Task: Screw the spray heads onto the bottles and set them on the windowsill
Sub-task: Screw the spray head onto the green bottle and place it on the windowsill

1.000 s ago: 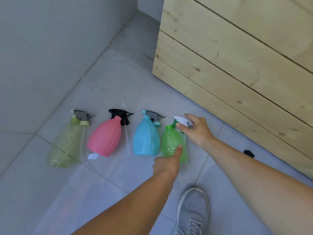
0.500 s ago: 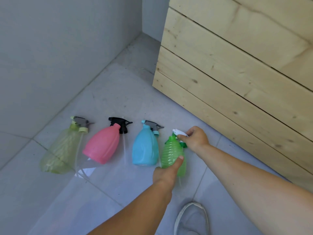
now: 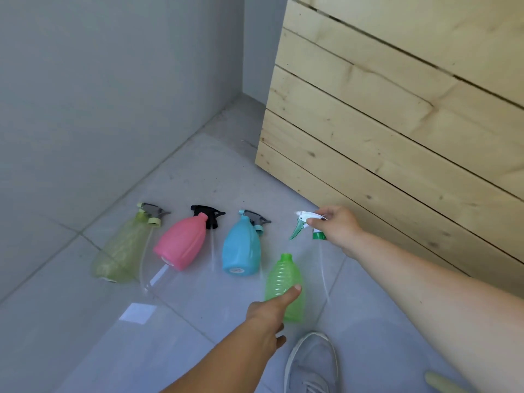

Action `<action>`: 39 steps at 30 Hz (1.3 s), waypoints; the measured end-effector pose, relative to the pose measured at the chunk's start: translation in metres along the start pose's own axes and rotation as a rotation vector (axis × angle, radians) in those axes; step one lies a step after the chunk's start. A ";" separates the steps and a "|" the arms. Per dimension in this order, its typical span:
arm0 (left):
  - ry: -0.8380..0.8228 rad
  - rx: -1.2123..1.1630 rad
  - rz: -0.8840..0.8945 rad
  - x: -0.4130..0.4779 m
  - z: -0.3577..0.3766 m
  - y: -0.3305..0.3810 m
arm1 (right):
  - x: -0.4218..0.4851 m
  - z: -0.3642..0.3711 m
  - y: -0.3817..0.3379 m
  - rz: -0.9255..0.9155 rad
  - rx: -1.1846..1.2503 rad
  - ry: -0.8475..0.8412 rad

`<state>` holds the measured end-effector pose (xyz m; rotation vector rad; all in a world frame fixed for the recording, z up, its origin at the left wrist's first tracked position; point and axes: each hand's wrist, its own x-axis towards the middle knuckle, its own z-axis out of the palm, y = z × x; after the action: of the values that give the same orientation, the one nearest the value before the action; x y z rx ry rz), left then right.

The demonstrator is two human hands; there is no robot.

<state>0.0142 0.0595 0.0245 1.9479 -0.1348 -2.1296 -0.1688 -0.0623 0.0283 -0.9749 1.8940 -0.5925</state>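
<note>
My left hand (image 3: 270,310) grips the ribbed green bottle (image 3: 283,279) from below, its open neck pointing away from me. Off to the upper right, my right hand (image 3: 338,228) holds the white and green spray head (image 3: 304,225), apart from the bottle, with its clear tube (image 3: 323,273) hanging down beside it. On the floor to the left lie a blue bottle (image 3: 241,248), a pink bottle (image 3: 181,245) and a pale yellow-green bottle (image 3: 119,251). A spray head rests at each neck: grey (image 3: 256,218), black (image 3: 208,214), grey (image 3: 154,212).
A pale wooden plank box (image 3: 382,123) rises on the right, close behind my right hand. A grey wall (image 3: 99,95) runs along the left. My grey shoe (image 3: 312,364) is on the tiled floor below the green bottle.
Both hands have lifted off the floor: the left raised the green bottle toward me, the right carried the spray head up and away, so head and bottle are now separated.
</note>
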 end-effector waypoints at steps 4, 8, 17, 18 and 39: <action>-0.081 0.100 0.122 -0.037 -0.016 0.009 | -0.023 -0.027 -0.066 -0.155 0.088 0.070; -0.123 0.204 0.329 -0.089 -0.053 0.029 | -0.075 -0.056 -0.157 -0.344 0.292 0.145; -0.083 0.215 0.563 -0.177 -0.125 0.056 | -0.177 -0.058 -0.267 -0.591 0.499 0.141; -0.088 0.221 0.584 -0.186 -0.129 0.055 | -0.186 -0.055 -0.274 -0.613 0.502 0.147; -0.049 0.302 1.014 -0.348 -0.229 0.086 | -0.315 0.016 -0.318 -0.711 0.344 -0.281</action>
<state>0.2765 0.0851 0.3578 1.4299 -1.2135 -1.4890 0.0587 0.0127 0.4063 -1.4094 1.1187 -1.0837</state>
